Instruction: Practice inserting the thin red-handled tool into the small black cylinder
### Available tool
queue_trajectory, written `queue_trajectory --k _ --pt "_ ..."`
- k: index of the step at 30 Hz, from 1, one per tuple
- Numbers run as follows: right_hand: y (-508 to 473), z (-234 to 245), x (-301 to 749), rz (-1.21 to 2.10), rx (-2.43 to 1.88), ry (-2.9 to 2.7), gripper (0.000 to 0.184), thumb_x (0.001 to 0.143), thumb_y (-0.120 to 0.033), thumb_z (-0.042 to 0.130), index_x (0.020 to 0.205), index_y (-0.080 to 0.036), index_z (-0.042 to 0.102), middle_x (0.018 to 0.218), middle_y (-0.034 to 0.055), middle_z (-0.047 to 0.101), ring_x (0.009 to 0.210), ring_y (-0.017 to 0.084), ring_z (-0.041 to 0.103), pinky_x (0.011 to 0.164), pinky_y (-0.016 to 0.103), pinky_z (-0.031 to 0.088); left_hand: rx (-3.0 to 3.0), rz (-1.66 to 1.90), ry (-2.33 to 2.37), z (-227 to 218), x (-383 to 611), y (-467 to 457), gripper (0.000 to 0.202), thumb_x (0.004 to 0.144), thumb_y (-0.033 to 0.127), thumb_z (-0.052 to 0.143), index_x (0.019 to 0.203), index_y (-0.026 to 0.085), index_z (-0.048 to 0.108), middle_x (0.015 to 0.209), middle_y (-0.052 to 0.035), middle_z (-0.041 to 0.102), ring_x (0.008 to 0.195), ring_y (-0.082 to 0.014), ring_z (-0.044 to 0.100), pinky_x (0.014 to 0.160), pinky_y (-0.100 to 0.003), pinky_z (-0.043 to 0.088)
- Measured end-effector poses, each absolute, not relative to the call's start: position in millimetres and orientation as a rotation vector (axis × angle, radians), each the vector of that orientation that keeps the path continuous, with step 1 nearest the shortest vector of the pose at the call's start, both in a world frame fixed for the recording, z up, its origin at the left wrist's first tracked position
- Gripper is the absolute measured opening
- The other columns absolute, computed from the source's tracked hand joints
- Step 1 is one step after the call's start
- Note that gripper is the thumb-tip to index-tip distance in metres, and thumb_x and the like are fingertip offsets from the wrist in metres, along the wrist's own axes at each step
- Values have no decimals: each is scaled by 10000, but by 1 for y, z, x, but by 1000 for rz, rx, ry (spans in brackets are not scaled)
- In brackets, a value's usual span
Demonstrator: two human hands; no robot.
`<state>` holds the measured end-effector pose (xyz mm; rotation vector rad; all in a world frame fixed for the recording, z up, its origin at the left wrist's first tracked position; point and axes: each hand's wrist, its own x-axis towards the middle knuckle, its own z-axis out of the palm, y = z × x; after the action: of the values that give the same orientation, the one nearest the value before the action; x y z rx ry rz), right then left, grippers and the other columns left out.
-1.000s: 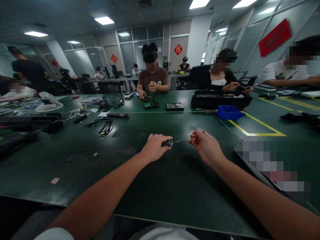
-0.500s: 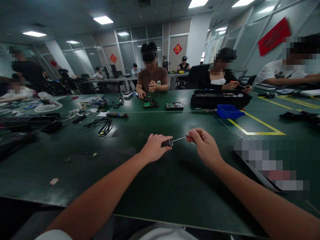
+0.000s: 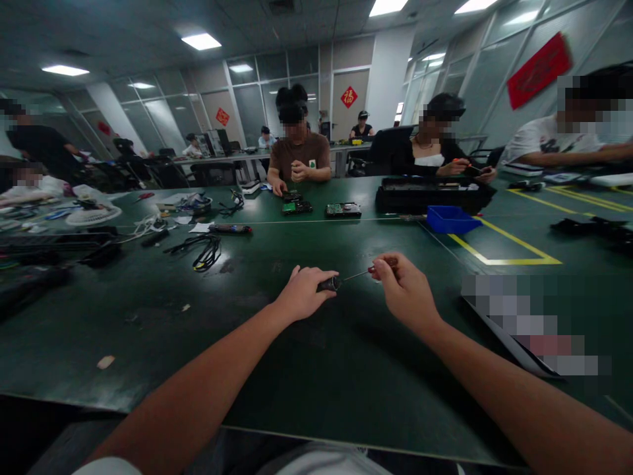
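Above the middle of the green table, my left hand (image 3: 307,293) is closed around a short black cylinder (image 3: 328,284) whose round end faces right. I cannot make out its exact kind. My right hand (image 3: 406,290) grips a screwdriver (image 3: 357,274) by its reddish handle, mostly covered by the fingers. The thin metal shaft points left, and its tip is at the round end of the cylinder. Whether the tip sits inside or only touches the end is too small to tell.
Black cables (image 3: 200,251) and a dark pen-like tool (image 3: 230,229) lie to the left. A blue bin (image 3: 452,220) stands at the back right, by a long black case (image 3: 435,196). Circuit boards (image 3: 343,210) lie before a co-worker (image 3: 299,155) opposite. A blurred-out sheet (image 3: 529,330) lies at right.
My right hand has turned slightly, and more of the screwdriver's reddish handle shows. The black cylinder's end has tilted a little. My left hand keeps its hold.
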<state>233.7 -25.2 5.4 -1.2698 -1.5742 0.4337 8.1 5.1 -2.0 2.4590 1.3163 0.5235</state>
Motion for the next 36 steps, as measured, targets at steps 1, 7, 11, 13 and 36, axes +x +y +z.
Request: queue_trajectory --k 1,7,11,13,36 --pt "-25 5 234 434 -1274 -1562 269 966 -463 494 947 -217 599 839 68 712 793 245 702 743 407 524 2459 536 1307 -2 8 5 435 907 348 643 1334 278 601 1201 -63 658 1171 -279 560 1108 -566 301" --pt "-25 6 235 428 -1285 -1552 283 971 -474 486 973 -217 605 856 67 714 806 244 700 735 396 517 2351 642 1266 2 8 4 308 872 264 673 1175 212 660 1139 -73 662 1077 -250 599 965 -399 452" --pt "-26 8 235 427 -1294 -1538 292 976 -476 477 975 -215 608 859 67 715 806 240 696 730 389 509 2225 686 1296 5 10 1 310 871 228 662 1178 202 627 1176 -84 662 1099 -255 608 976 -397 457" --pt "-25 8 235 437 -1291 -1536 297 976 -478 474 975 -214 609 858 67 713 807 238 692 730 386 506 2168 690 1316 6 10 0 354 908 216 599 1261 196 577 1234 -106 641 1152 -259 593 1002 -403 447" --pt "-24 4 233 524 -1285 -1541 302 961 -493 491 966 -218 617 871 65 707 822 240 690 763 406 519 2649 360 1532 -13 22 25 308 971 429 497 1092 238 705 1044 -67 651 970 -238 618 716 -331 488"
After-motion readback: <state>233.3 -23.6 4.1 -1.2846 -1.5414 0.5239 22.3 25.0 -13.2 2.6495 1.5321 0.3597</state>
